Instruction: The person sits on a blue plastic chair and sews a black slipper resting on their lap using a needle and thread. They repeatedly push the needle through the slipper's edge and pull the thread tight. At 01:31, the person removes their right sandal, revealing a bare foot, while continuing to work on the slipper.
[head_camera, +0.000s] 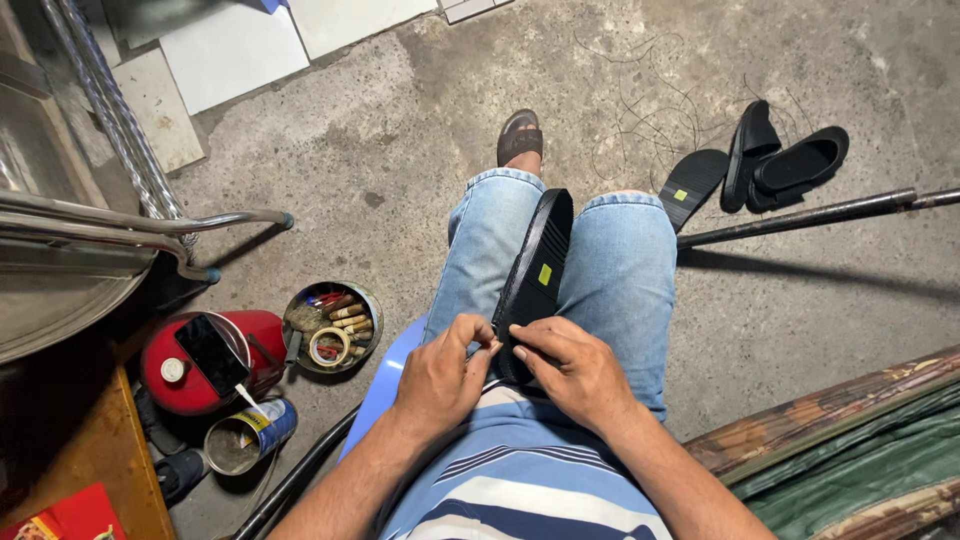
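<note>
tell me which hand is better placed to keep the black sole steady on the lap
Right, probably. The right hand lies over the near end of the black sole, its grip on the edge, while the left hand only pinches at that edge with its fingertips.

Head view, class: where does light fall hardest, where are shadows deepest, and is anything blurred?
Head view: bright light on the concrete floor; deep shadow beside the red can at lower left; the black sole and both hands, left hand, right hand, look sharp.
</note>
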